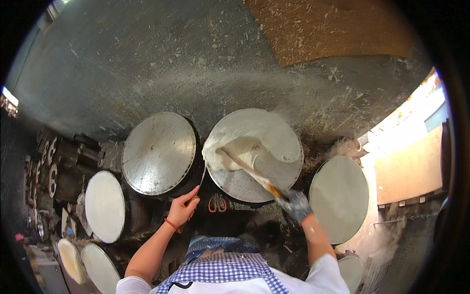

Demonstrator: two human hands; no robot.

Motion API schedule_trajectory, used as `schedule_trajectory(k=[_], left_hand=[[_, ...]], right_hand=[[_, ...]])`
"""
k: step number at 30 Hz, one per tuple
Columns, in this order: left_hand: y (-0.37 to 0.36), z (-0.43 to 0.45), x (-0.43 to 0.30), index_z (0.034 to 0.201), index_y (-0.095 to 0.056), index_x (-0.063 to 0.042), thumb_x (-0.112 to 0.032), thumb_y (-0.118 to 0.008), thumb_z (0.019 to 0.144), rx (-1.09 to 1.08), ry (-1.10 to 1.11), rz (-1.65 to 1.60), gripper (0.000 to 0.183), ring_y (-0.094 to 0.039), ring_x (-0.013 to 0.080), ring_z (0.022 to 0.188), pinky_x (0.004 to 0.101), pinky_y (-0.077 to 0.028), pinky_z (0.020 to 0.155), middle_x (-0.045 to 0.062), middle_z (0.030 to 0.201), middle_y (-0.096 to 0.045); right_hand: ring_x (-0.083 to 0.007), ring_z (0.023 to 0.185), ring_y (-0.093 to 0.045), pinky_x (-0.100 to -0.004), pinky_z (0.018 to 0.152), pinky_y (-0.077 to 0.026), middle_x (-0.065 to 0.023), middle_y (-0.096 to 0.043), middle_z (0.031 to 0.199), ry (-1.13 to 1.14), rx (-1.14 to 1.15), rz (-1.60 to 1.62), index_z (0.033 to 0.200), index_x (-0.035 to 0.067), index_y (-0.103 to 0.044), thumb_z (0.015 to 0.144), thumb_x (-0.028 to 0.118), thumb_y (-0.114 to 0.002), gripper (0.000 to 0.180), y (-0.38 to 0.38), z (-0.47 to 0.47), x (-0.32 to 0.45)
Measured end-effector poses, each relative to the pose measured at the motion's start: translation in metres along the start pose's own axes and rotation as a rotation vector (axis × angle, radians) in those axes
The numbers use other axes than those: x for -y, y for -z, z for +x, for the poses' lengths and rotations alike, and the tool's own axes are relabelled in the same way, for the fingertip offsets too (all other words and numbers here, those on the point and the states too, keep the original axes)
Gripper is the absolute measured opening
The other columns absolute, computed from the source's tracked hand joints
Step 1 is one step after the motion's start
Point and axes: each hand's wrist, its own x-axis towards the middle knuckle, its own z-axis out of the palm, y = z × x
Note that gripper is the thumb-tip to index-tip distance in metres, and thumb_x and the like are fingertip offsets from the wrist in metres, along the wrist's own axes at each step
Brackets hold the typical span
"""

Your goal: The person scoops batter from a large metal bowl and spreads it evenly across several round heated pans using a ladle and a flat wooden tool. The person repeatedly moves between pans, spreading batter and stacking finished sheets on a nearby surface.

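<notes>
My left hand grips the handle of a thin, long-bladed tool. Its blade points up along the left rim of a round metal griddle. Pale wet batter covers the upper part of that griddle in a curved sweep, while bare metal shows lower down. Over the batter, my right hand, in a dark work glove, holds a wooden-handled spreader; its head is blurred at the griddle's left side. Red-handled scissors lie below the griddle, between my hands.
A bare metal griddle stands to the left. Pale coated griddles flank me at left and right. A pale round stack sits lower left. A splattered grey wall rises behind; steam drifts at right.
</notes>
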Motion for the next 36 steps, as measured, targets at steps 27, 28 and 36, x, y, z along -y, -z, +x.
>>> schedule_trajectory(k=[27,28,36], left_hand=[[0.261,-0.122,0.007,0.146,-0.023,-0.006,-0.004,-0.062,0.085,0.477,-0.035,-0.495,0.073,-0.043,0.0089,0.039,0.0234,-0.038,0.035,0.002,0.061,-0.046],[0.262,-0.122,0.007,0.146,-0.023,-0.006,-0.003,-0.062,0.085,0.467,-0.039,-0.478,0.073,-0.043,0.0087,0.039,0.0234,-0.038,0.035,0.002,0.061,-0.046],[0.256,-0.124,0.018,0.146,-0.025,-0.008,-0.001,-0.061,0.086,0.416,0.006,-0.406,0.07,-0.043,0.0084,0.039,0.023,-0.037,0.035,0.001,0.061,-0.046]], right_hand=[[-0.0151,0.048,-0.052,-0.0282,0.038,-0.044,-0.0025,-0.058,0.074,-1.0,-0.904,1.603,0.101,0.008,-0.058,0.092,0.02,-0.058,0.015,-0.14,0.087,0.269],[-0.0153,0.053,-0.055,-0.0296,0.042,-0.045,-0.0035,-0.06,0.078,-0.942,-0.9,1.621,0.103,0.008,-0.059,0.092,0.021,-0.058,0.017,-0.133,0.091,0.281],[-0.0276,0.078,-0.06,-0.0373,0.07,-0.047,-0.014,-0.065,0.09,-0.839,-0.566,0.634,0.11,0.001,-0.06,0.091,0.02,-0.055,0.027,-0.157,0.065,0.243]])
